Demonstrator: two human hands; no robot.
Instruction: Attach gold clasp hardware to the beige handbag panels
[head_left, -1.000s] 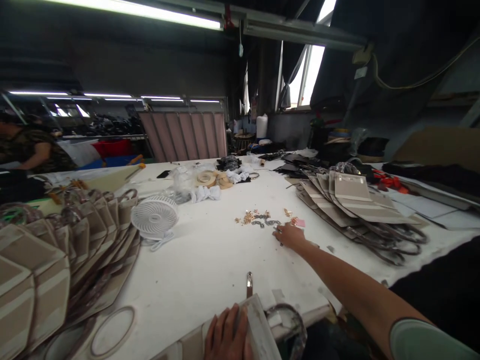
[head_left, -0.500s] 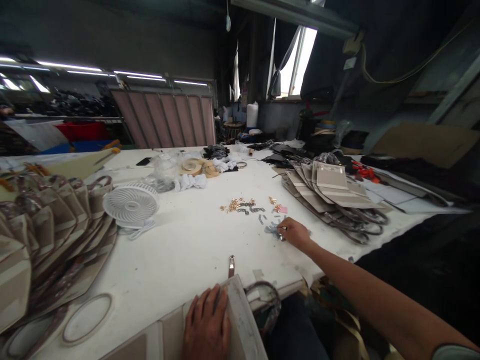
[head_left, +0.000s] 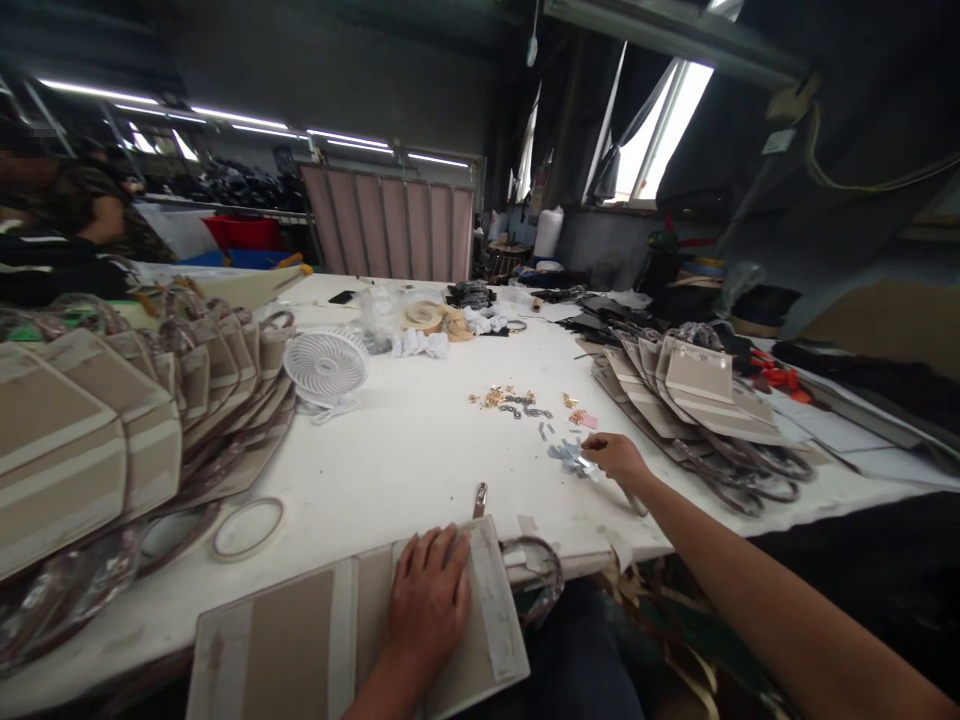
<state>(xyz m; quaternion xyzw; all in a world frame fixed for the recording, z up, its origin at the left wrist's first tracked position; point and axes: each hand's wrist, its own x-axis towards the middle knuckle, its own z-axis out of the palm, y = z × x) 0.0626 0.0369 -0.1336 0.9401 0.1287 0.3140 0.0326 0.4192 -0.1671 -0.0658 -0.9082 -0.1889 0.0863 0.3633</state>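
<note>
My left hand (head_left: 429, 600) lies flat, fingers stretched, on a beige and white bag panel (head_left: 300, 640) at the near table edge. My right hand (head_left: 619, 458) reaches across the white table (head_left: 405, 470) and pinches a small silvery metal piece beside a scatter of grey metal parts (head_left: 568, 452). A little further off lie gold and dark metal fittings (head_left: 510, 401). A metal clip (head_left: 478, 498) sticks up at the panel's far edge, and a dark bag handle (head_left: 536, 570) curls at its right end.
A row of beige bags (head_left: 112, 420) fills the left side, a white desk fan (head_left: 325, 366) next to them, a ring (head_left: 247, 528) in front. A fanned stack of bag panels (head_left: 697, 400) lies at the right. Tape rolls and cloth (head_left: 435, 325) sit further back. A person (head_left: 82, 215) stands far left.
My right hand drew back from the fittings toward the near edge and pinched a small piece. The view tilted down, so more of the panel under my left hand shows.
</note>
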